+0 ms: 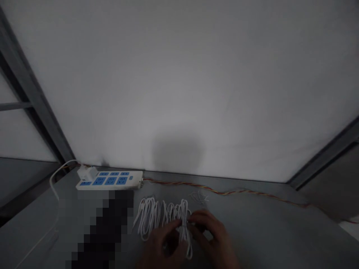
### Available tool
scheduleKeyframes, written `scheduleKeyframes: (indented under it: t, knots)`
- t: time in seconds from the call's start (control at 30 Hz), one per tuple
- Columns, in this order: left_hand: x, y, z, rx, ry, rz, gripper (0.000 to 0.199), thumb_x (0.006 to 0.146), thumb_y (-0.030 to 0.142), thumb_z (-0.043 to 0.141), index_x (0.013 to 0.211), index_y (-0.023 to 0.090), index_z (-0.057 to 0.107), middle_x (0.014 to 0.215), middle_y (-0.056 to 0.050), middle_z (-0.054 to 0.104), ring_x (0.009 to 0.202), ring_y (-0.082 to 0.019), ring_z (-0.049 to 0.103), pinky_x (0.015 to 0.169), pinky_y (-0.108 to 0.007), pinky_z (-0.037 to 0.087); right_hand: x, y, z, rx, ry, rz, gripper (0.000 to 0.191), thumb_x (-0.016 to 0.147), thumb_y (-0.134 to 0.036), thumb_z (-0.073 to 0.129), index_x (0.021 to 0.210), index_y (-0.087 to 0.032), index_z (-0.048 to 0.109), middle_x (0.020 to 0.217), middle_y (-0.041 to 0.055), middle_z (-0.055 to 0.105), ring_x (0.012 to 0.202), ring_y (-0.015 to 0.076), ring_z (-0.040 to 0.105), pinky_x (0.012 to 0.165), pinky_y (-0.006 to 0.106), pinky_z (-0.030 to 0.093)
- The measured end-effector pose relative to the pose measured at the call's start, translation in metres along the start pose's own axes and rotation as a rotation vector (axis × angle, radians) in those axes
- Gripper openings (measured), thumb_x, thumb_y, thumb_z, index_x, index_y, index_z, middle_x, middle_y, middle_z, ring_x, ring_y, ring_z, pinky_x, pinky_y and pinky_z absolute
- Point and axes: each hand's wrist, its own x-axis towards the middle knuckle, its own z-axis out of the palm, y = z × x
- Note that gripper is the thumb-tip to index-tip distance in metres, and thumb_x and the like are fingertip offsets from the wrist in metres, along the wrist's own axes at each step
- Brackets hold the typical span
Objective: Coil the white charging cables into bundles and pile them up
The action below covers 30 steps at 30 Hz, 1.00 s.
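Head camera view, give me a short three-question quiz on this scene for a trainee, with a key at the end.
1. True or false: the left hand and the right hand both touch the white cable.
2. Multiple choice: what colour are the sockets on the power strip? A blue, B red, C black.
3. Fill in the blank: in this view, the twisted wire runs off to the ____ of the power strip.

Key: 1 true; 2 A; 3 right.

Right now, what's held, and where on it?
The left hand and right hand hold a looped white cable by its rightmost loops.
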Motion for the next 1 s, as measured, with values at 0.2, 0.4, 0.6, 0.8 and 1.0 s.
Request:
scheduleKeyframes:
  t: [0.2, 0.4, 0.6, 0.8, 1.0]
  knots:
    - [-0.001, 0.001, 0.003, -0.115, -0.018, -0.054, 0.037, 0.075, 0.027, 0.063, 0.109, 0.017, 0.071, 0.073, -0.002, 0.071, 0.066, -0.016, 0.066, 0.066, -0.025, 0.055, 0.001, -0.007, -0.003, -0.023, -0.061, 0.048, 0.009, 0.085, -0.019, 0.062, 0.082, -0.022, 0.07, 0.077, 0.0022, 0.067, 0.061, 0.0122, 0.064, 0.056, 0.019, 0.05]
    - [0.003, -0.004, 0.0, -0.094, -0.124, -0.048, 0.043, 0.072, 0.027, 0.071, 0.115, 0.018, 0.066, 0.068, 0.001, 0.068, 0.06, -0.013, 0.062, 0.062, -0.024, 0.053, 0.001, -0.011, -0.005, -0.04, -0.082, 0.088, 0.014, 0.088, -0.025, 0.059, 0.085, -0.023, 0.072, 0.079, 0.0045, 0.069, 0.061, 0.0142, 0.063, 0.056, 0.022, 0.051]
    - [0.004, -0.005, -0.002, -0.022, -0.16, 0.007, 0.044, 0.073, 0.026, 0.071, 0.116, 0.019, 0.063, 0.069, 0.002, 0.068, 0.059, -0.013, 0.062, 0.059, -0.023, 0.052, 0.001, -0.013, -0.006, -0.039, -0.102, 0.087, 0.015, 0.087, -0.02, 0.058, 0.086, -0.023, 0.073, 0.077, 0.0034, 0.068, 0.062, 0.0142, 0.063, 0.058, 0.022, 0.05]
    - [0.003, -0.004, -0.003, 0.035, -0.155, 0.072, 0.043, 0.073, 0.024, 0.071, 0.115, 0.019, 0.063, 0.071, 0.001, 0.07, 0.059, -0.013, 0.063, 0.058, -0.022, 0.053, -0.001, -0.015, -0.006, -0.057, -0.104, 0.083, 0.015, 0.088, -0.019, 0.058, 0.085, -0.023, 0.072, 0.078, 0.0036, 0.068, 0.062, 0.0142, 0.062, 0.058, 0.023, 0.05]
    - [0.005, 0.005, -0.004, 0.123, -0.121, 0.171, 0.034, 0.077, 0.025, 0.069, 0.11, 0.019, 0.066, 0.072, 0.0, 0.071, 0.053, -0.012, 0.061, 0.053, -0.02, 0.051, 0.001, -0.018, -0.009, -0.066, -0.128, 0.1, 0.017, 0.088, -0.022, 0.057, 0.083, -0.024, 0.073, 0.075, 0.0038, 0.069, 0.064, 0.0154, 0.063, 0.06, 0.024, 0.05]
